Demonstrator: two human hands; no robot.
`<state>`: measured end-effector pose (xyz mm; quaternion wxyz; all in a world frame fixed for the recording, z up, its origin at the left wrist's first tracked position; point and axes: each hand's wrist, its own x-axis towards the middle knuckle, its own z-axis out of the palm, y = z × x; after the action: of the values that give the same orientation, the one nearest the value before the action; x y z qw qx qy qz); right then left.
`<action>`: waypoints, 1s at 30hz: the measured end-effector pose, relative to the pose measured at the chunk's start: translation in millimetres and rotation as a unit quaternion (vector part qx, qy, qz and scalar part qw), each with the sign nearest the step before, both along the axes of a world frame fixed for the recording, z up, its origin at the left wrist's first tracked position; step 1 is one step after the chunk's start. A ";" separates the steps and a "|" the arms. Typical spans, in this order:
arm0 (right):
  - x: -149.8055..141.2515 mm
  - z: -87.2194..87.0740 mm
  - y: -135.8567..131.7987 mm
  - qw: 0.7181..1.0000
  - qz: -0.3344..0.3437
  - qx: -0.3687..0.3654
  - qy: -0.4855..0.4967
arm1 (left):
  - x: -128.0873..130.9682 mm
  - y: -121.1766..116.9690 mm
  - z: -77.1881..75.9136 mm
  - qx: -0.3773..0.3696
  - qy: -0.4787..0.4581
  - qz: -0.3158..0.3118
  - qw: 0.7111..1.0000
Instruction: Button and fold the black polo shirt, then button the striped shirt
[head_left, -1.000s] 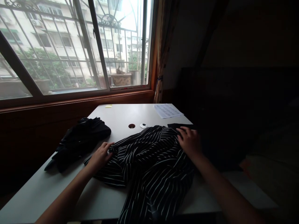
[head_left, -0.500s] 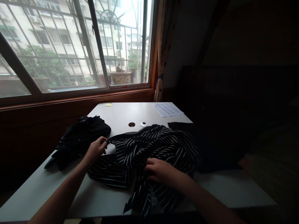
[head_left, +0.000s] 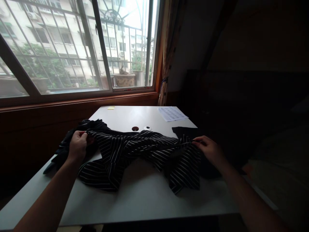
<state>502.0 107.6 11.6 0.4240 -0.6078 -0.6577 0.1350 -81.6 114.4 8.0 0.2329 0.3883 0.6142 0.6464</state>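
Note:
A black garment with white stripes (head_left: 140, 145) is stretched sideways over the desk, its middle lying in folds. My left hand (head_left: 79, 145) pinches its left end, close to the pile of dark clothes (head_left: 65, 141). Its right end is gripped between the fingertips of my right hand (head_left: 209, 149), and a striped flap hangs down below them. The lower left part of the garment spreads on the desktop. I cannot tell which kind of garment it is.
The white desk (head_left: 145, 203) has a cable hole (head_left: 135, 129) with a round cover (head_left: 147, 128) beside it. Printed sheets (head_left: 172, 113) and a yellow sticky note (head_left: 111, 108) lie at the back. Another dark cloth (head_left: 210, 167) lies at the right. A barred window (head_left: 96, 48) stands behind.
My left hand has moved left and slightly up with its end of the garment. My right hand has moved right and up, drawing the striped cloth out wide from its bunched heap.

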 end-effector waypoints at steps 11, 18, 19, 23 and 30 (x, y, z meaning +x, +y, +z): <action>13.7 -33.1 22.0 0.966 -0.115 0.003 0.233 | 21.5 4.2 -19.9 -0.007 0.043 -0.123 0.991; -30.1 -14.6 1.6 0.994 -0.031 0.089 0.052 | 72.2 -63.0 -17.1 0.012 0.510 -0.313 0.801; -40.9 -8.6 -6.7 0.995 0.010 0.096 0.009 | 79.6 -73.3 -17.1 0.002 0.534 -0.340 0.774; -80.1 4.4 -41.7 0.949 0.272 -0.033 -0.157 | 98.4 -96.3 -28.9 -0.044 0.581 -0.362 0.727; -72.2 -6.0 -57.8 0.917 0.256 -0.103 -0.289 | 65.4 -68.3 -38.1 -0.093 0.509 -0.298 0.802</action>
<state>429.8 49.8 5.6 0.1013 -0.4716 -0.8671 0.1242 -16.1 46.1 -30.0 0.1023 0.8019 0.5557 0.1943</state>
